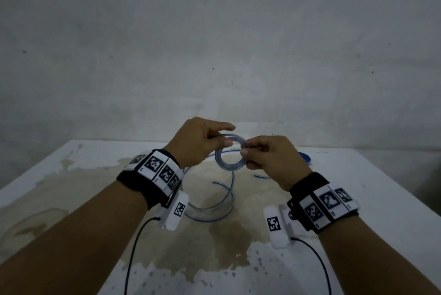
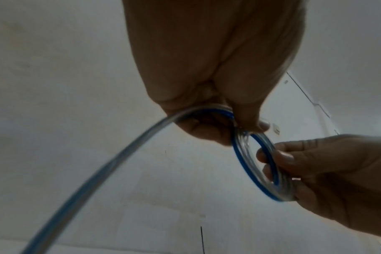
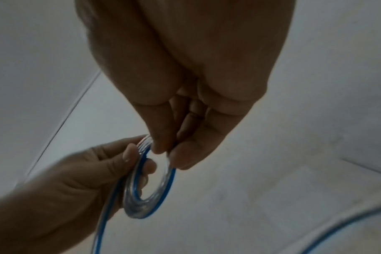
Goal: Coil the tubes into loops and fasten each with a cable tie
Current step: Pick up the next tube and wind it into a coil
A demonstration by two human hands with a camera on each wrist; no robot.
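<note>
A clear tube with a blue stripe is wound into a small coil (image 1: 231,153) held above the table between both hands. My left hand (image 1: 202,144) pinches the coil's left side, thumb in front, index finger stretched out over it. My right hand (image 1: 269,156) pinches the right side between thumb and fingers. In the left wrist view the coil (image 2: 257,159) shows as a tight ring, with the loose tube (image 2: 93,171) running down to the lower left. In the right wrist view the coil (image 3: 150,185) sits between both hands' fingertips. The uncoiled tail (image 1: 214,208) curves on the table below.
The white table (image 1: 71,199) has a large brownish stain in the middle. A blue ring-shaped thing (image 1: 305,156) lies behind my right hand, with a short blue-striped tube piece (image 1: 261,176) near it. A grey wall stands behind the table's far edge.
</note>
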